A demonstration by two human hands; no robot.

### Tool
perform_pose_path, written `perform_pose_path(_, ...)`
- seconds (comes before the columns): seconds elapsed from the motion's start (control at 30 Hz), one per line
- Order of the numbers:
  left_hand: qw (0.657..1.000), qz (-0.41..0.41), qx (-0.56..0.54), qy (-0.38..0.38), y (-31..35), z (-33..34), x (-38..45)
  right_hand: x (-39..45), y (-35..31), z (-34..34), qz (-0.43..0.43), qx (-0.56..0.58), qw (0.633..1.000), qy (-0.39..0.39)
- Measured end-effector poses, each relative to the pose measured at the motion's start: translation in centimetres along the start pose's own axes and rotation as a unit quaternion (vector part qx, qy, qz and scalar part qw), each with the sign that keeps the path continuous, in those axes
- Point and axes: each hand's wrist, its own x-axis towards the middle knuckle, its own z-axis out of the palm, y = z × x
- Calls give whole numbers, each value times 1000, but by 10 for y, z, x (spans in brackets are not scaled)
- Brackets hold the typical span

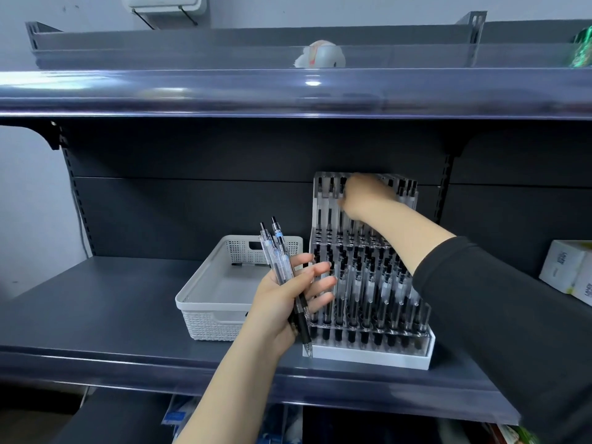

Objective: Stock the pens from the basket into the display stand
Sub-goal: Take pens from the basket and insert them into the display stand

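- Left hand (285,299), nearest, raised over the shelf's (96,315) front edge, palm toward the stand. Thumb pins a small bunch of clear pens (283,274) across the palm; fingers spread and fairly straight. Clicker ends point up, tips hang down past the heel of the hand.
- Display stand (368,354) sits at the shelf's front edge, right of centre: white base, clear stepped rows. Front and middle rows packed with upright pens; back row holds pens at its left and right ends.
- White basket (205,302) stands just left of the stand, close beside it; cannot tell whether they touch. One dark pen (246,265) lies on its floor near the far wall.
- Right hand (362,197) reaches to the stand's top back row, arm in a black sleeve (496,299) crossing over the lower rows. Hand blurred; cannot tell whether it grips a pen or how far the fingers are curled.
- White boxes (567,270) at the shelf's right edge, well apart from the stand.
- Upper shelf (288,94) overhead carries a pale rounded object (320,56) behind its clear rail.
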Motion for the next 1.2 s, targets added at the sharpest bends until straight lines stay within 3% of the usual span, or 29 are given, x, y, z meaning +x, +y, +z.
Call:
perform_pose_path(0.33,1000,0,7,-2,1,5,-2,-4,8,20,14,54,998,35)
perform_pose_path(0.5,1000,2,21,-7,2,8,-4,-25,16,9,-8,158,986,54)
perform_pose_path(0.57,1000,4,26,-11,1,9,-5,-43,18,-4,-37,299,944,134)
perform_pose_path(0.63,999,5,30,-21,0,12,-6,-67,20,-17,-76,426,876,215)
perform_pose_path(0.7,999,2,31,-32,-2,14,-8,-90,18,-23,-102,474,855,182)
perform_pose_path(0.87,997,-11,49,-63,-10,22,-10,-126,9,-13,-108,467,876,44)
perform_pose_path(1.03,994,-6,99,-49,-14,28,-10,-140,4,0,-92,355,930,32)
perform_pose_path(1.2,993,5,110,-47,-18,31,-11,-140,9,5,-74,408,910,15)
